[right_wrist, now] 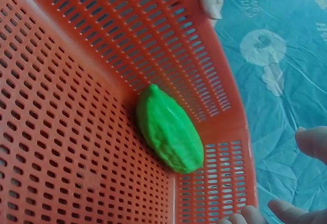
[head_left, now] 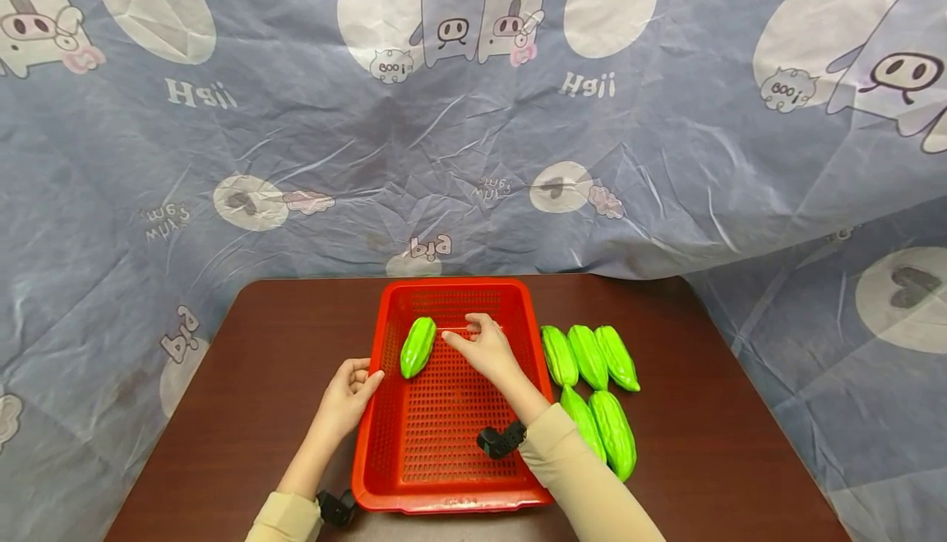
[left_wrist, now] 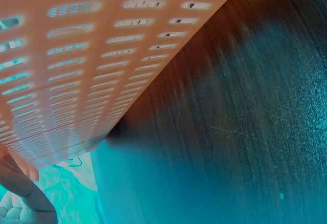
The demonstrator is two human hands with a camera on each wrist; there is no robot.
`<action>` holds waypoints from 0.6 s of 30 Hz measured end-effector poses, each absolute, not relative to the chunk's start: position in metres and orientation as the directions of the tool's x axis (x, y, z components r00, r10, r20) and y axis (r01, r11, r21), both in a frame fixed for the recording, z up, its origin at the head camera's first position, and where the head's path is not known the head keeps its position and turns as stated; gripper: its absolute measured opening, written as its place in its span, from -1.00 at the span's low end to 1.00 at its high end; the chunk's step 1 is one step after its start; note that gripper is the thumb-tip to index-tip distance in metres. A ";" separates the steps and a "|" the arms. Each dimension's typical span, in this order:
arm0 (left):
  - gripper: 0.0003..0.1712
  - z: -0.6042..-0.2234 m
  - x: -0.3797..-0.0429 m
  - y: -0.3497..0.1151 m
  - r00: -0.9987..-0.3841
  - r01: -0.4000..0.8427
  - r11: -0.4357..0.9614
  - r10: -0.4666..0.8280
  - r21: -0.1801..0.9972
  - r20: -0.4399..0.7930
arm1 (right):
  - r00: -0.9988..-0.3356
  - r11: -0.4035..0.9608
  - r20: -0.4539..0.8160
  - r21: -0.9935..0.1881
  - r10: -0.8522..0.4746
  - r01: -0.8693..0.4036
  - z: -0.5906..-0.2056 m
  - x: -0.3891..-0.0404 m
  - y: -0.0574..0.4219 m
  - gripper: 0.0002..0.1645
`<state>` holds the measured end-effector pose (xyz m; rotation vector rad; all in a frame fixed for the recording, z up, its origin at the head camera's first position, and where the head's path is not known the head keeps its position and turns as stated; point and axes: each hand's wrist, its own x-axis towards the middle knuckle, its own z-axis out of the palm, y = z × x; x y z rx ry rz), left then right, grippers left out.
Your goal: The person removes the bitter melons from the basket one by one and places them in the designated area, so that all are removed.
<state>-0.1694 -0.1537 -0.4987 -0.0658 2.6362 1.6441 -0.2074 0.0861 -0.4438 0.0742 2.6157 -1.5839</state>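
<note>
A red perforated plastic basket sits on the table, and my left hand grips its left rim, thumb on top and fingers against the outside. Inside it, near the left wall, lies a bright green bitter melon, also plain in the right wrist view as a ridged bitter melon. My right hand hovers above the basket to the right of that melon, thumb and fingers spread apart with nothing between them. The left wrist view shows the slotted basket wall close up, with part of my left hand at the lower left.
Several more green bitter melons lie in two rows on the brown table, right beside the basket. My right forearm partly covers the nearer row. A grey-blue printed cloth hangs behind the table.
</note>
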 end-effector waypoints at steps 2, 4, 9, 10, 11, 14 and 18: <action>-0.53 -0.499 -0.170 -0.154 -0.999 -0.054 0.442 -0.020 0.895 -0.051 | -0.996 0.469 -0.094 -0.879 -0.002 0.082 -0.445 -0.209 0.082 -0.23; -0.53 -0.498 -0.170 -0.154 -0.999 -0.054 0.444 -0.021 0.894 -0.050 | -0.996 0.471 -0.090 -0.878 -0.002 0.079 -0.447 -0.211 0.079 -0.22; -0.52 -0.498 -0.171 -0.154 -0.999 -0.050 0.439 -0.024 0.897 -0.044 | -0.996 0.487 -0.085 -0.870 0.016 0.082 -0.454 -0.216 0.071 -0.21; -0.52 -0.498 -0.170 -0.154 -0.999 -0.045 0.439 -0.024 0.897 -0.039 | -0.996 0.493 -0.086 -0.866 0.022 0.085 -0.455 -0.217 0.069 -0.21; -0.52 -0.498 -0.170 -0.154 -0.999 -0.046 0.437 -0.025 0.898 -0.040 | -0.996 0.499 -0.085 -0.862 0.027 0.087 -0.457 -0.218 0.067 -0.22; -0.52 -0.498 -0.170 -0.153 -0.999 -0.052 0.433 -0.030 0.900 -0.043 | -0.996 0.519 -0.077 -0.851 0.036 0.084 -0.464 -0.221 0.062 -0.22; -0.52 -0.498 -0.169 -0.153 -0.999 -0.049 0.427 -0.026 0.903 -0.043 | -0.997 0.532 -0.062 -0.843 0.039 0.073 -0.471 -0.224 0.056 -0.22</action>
